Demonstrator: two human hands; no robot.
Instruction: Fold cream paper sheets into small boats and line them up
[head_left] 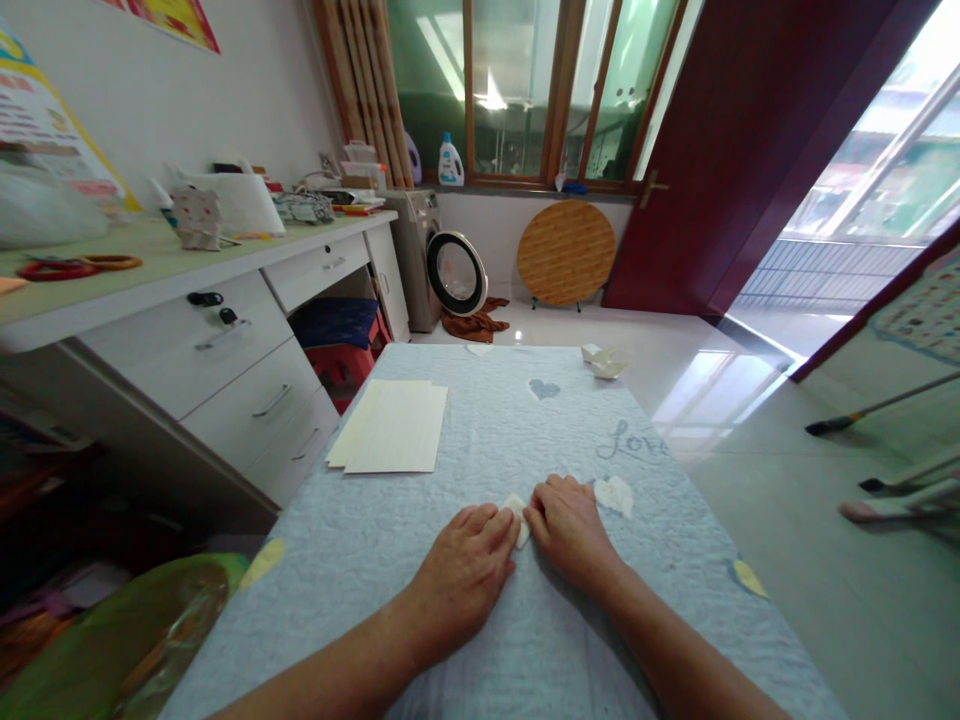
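A small folded piece of cream paper [517, 508] lies on the cloth-covered table between my two hands. From the left, my left hand [471, 560] presses on it with the fingers curled and held together. My right hand [571, 525] grips the opposite edge, its fingers bent and the thumb close to the paper. Both hands cover much of the piece, so its full shape is hidden. Farther up on the left rests a stack of cream paper sheets [397, 430]. Folded paper boats [606, 364] stand at the table's far right corner.
A light blue quilted cloth [487, 420] covers the table. Left of it is a white desk [217, 330] with scissors [56, 268] on top. Beyond are a washing machine [420, 250] with its door ajar and a round wooden board [567, 252]. A green basin [135, 620] sits lower left.
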